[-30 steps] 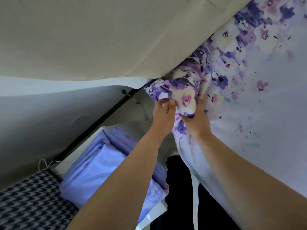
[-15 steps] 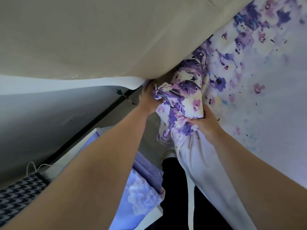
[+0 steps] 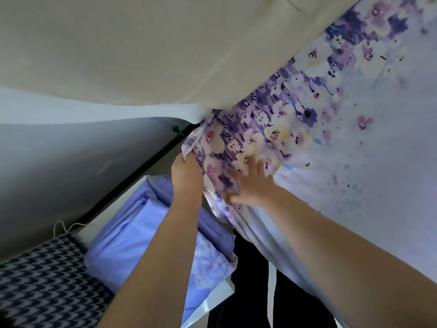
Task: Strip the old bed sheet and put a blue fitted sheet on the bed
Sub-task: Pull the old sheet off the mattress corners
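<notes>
Hands (image 3: 186, 171) (image 3: 251, 183) work floral sheet (image 3: 260, 129); no readable writing.

I see two bare arms with no sleeves on them at all. The left hand (image 3: 186, 172) and the right hand (image 3: 251, 185) wear no gloves, no rings and no watch that I can make out. Lower down I see black trousers (image 3: 250, 280) on the legs. A thin white stripe (image 3: 271, 294) runs down the side of one trouser leg.
</notes>
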